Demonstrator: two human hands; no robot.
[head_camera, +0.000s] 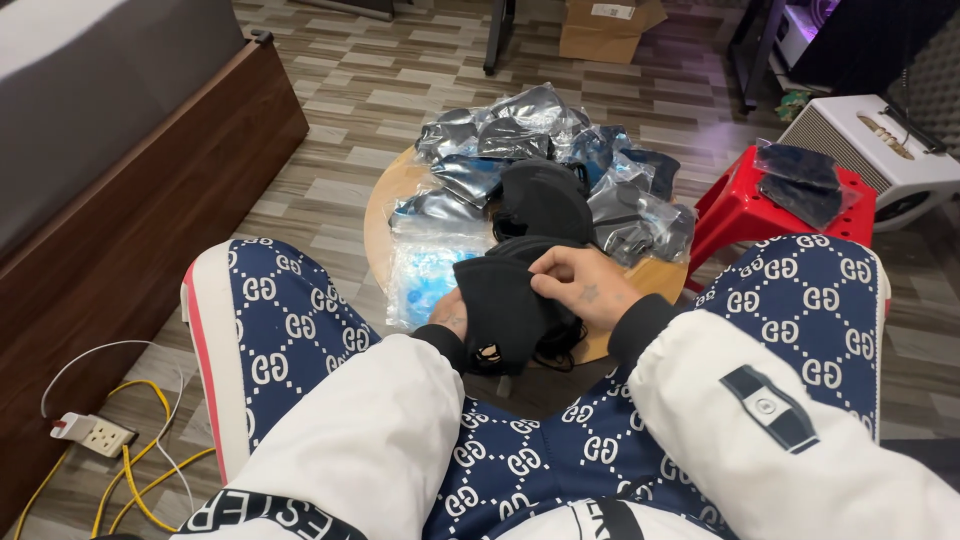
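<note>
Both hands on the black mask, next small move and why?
Probably slide the black mask into a clear bag. Left hand supports it from below and right hand pinches its top edge, while bagged masks pile up on the round wooden table.

A small round wooden counter (385, 215) stands at the middle of the frame on the wood-pattern floor (330, 110). Clear bags (520, 135) holding dark cloth items are heaped over its far half — some slump toward its right edge. Loose black masks (545, 200) lie in the middle, and a bag with blue contents (425, 275) lies at its near left edge.
</note>
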